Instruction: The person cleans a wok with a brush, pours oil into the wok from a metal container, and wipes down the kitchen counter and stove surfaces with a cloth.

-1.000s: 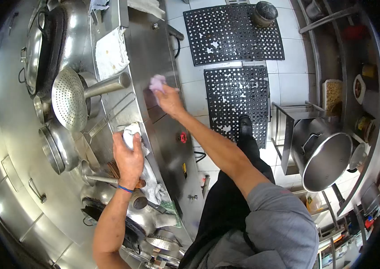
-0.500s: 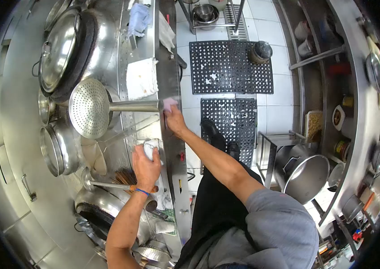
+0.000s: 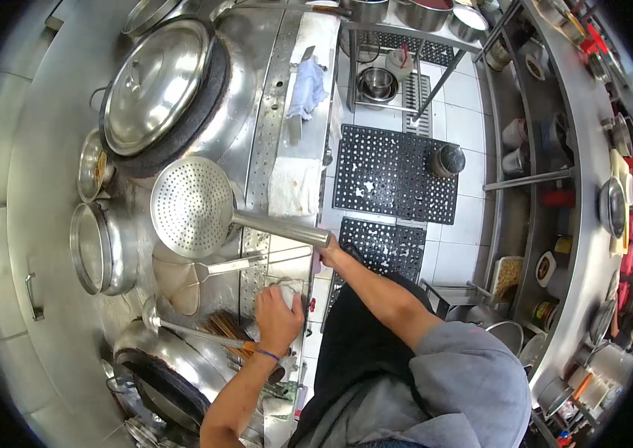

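Note:
My left hand (image 3: 277, 322), with a blue band at the wrist, is closed on a folded white cloth (image 3: 288, 294) on the counter edge. My right hand (image 3: 330, 254) grips a pinkish cloth (image 3: 317, 263) at the counter's front side, just below the end of a skimmer handle; the handle partly covers its fingers. The large perforated skimmer (image 3: 192, 207) lies with its handle reaching over the front edge. Beside my left hand lie a fine-mesh strainer (image 3: 176, 278), a ladle (image 3: 150, 312) and a bamboo brush (image 3: 221, 326).
A lidded wok (image 3: 158, 86) stands at the back left, another wok (image 3: 156, 381) at the near left. A white towel (image 3: 295, 187) and a blue cloth (image 3: 306, 89) lie along the counter. Black rubber mats (image 3: 395, 168) cover the floor, holding a dark container (image 3: 447, 160). Steel shelving (image 3: 533, 179) stands right.
The view has shifted, so the counter appears farther right and lower. My right hand with the pinkish cloth has moved nearer me along the front edge. My left hand stays on the white cloth.

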Demonstrator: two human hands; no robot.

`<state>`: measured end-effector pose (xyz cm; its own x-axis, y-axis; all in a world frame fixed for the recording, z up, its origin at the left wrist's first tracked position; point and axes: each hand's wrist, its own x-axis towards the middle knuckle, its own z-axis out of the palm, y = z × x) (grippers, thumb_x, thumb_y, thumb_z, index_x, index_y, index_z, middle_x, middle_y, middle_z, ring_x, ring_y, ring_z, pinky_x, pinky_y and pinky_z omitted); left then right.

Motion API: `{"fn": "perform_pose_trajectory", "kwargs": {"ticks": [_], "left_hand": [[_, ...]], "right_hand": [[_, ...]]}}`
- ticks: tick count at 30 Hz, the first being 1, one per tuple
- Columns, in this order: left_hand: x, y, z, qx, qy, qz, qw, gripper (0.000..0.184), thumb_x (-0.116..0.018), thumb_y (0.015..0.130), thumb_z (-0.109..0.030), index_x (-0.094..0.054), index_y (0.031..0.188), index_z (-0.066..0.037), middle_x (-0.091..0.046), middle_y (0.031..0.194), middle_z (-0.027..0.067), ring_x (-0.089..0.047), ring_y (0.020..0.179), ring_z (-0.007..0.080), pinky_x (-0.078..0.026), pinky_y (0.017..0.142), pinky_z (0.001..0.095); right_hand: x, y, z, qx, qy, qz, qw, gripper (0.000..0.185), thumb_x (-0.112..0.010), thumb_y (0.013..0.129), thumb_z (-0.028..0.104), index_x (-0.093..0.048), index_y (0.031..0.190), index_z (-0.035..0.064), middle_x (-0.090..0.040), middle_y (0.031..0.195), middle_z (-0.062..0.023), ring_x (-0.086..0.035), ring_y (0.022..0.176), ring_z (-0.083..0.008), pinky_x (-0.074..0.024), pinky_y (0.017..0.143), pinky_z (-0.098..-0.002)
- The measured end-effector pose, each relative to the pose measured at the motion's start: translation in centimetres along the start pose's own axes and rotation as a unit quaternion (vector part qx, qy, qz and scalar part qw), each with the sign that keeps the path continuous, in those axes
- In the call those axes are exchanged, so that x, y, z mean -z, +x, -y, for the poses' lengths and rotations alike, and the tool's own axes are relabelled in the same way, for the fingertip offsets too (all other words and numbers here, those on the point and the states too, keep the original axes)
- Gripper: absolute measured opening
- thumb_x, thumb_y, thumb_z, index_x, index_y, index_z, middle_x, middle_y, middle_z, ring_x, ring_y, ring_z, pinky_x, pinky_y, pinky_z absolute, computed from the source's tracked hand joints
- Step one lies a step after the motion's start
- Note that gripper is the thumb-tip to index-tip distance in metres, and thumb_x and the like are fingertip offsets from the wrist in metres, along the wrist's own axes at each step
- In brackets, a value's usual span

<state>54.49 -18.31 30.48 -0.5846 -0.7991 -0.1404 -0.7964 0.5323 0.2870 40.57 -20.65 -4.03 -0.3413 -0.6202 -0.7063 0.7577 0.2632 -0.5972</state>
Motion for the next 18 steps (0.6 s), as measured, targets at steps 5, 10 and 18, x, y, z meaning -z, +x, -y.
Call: {"fn": "perform_pose_trajectory", "kwargs": {"ticks": [5, 10, 18], "left_hand": [[2.8, 0.6, -0.6, 0.001, 0.011, 0.159, 0.987, 0.044, -0.069, 0.085, -0.030, -0.053, 0.106, 0.005, -0.057, 0.106, 0.0265, -0.053, 0.104, 0.0457, -0.045, 0.090, 0.0511], [13.6, 8.5, -5.5, -0.058, 0.004, 0.324, 0.944, 0.038, -0.072, 0.085, -0.026, -0.063, 0.111, 0.001, -0.066, 0.099, 0.0206, -0.064, 0.094, 0.0379, -0.050, 0.088, 0.0425], [5.5, 30.8, -7.9, -0.089, -0.032, -0.072, 0.993, 0.049, -0.047, 0.102, -0.043, -0.055, 0.105, 0.005, -0.060, 0.086, 0.0124, -0.055, 0.081, 0.0224, -0.046, 0.077, 0.0355]], "right_hand": [[-3.3, -0.2, 14.4, 0.190, -0.042, -0.029, 0.980, 0.023, -0.048, 0.098, 0.015, -0.061, 0.109, -0.0004, -0.063, 0.088, -0.0055, -0.057, 0.080, -0.0146, -0.0485, 0.070, -0.0304], [-3.4, 0.9, 12.9, 0.347, -0.075, -0.065, 0.933, 0.029, -0.053, 0.096, 0.024, -0.057, 0.117, 0.0047, -0.063, 0.093, -0.0090, -0.059, 0.092, -0.0195, -0.0482, 0.083, -0.0334], [-1.7, -1.7, 5.2, -0.022, -0.012, -0.042, 0.999, 0.028, -0.057, 0.095, 0.017, -0.061, 0.119, 0.0032, -0.066, 0.112, -0.0168, -0.062, 0.107, -0.0302, -0.0478, 0.093, -0.0382]]}}
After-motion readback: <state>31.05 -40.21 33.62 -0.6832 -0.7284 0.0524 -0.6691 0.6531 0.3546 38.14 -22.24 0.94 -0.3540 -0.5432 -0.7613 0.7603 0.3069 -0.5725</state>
